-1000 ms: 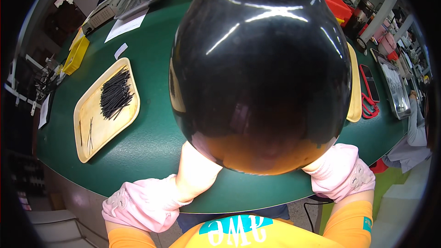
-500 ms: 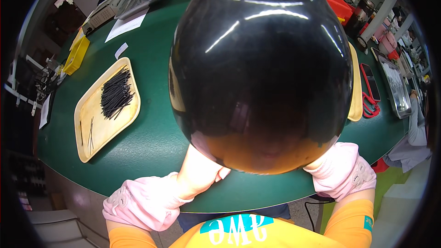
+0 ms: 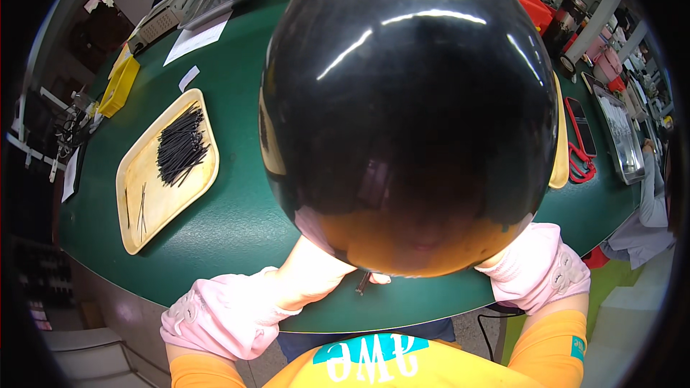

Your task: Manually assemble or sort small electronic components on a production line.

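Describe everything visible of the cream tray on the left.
The tray is shallow, plastic-looking, slightly yellowed, with rounded corners and a raised rim. It lies flat on the green table. Thin black strips are heaped toward its far end; a few loose ones lie nearer. Nothing else visibly touches it.

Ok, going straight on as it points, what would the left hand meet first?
In the picture, the glossy black dome, though it probably sits above the left hand, hiding what's truly ahead.
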